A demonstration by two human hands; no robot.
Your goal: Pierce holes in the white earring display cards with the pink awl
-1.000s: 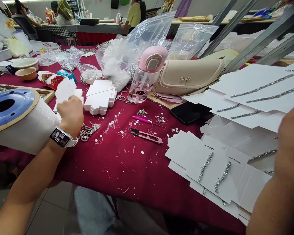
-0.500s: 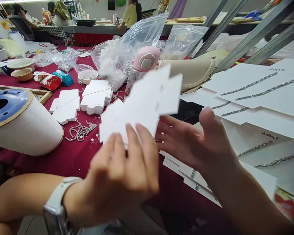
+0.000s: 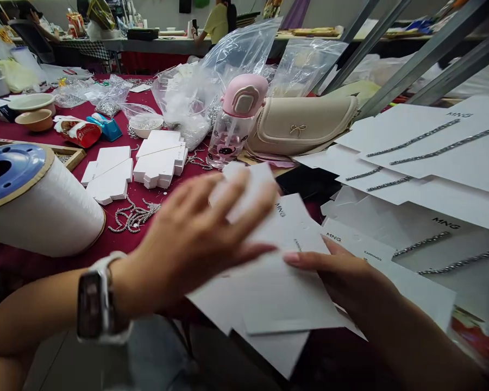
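My right hand (image 3: pixel 346 277) pinches several white earring cards (image 3: pixel 285 293) at their edge, thumb on top and fingers beneath. The cards are fanned, and small black "MNG" and "EARRINGS" lettering shows on them. Over their upper left part is my left hand (image 3: pixel 212 233), slightly blurred, its fingers apart and its thumb stretched out; a watch (image 3: pixel 100 298) is on that wrist. I cannot tell whether its fingertips touch the white card behind them. On the right lie more MNG cards (image 3: pixel 424 190) carrying silver twisted chains.
Two banded stacks of white cards (image 3: pixel 158 157) sit behind silver chains (image 3: pixel 132 214). A big spool (image 3: pixel 61 212) stands at the left. A pink-lidded bottle (image 3: pixel 232 125), beige bag (image 3: pixel 309 122) and plastic bags (image 3: pixel 187 103) are farther back. Metal bars (image 3: pixel 415 60) slant across the upper right.
The white cards have come down and are now in my right hand's pinch. My left hand has risen and its fingers have spread from the cards. The bottle and beige bag are less covered.
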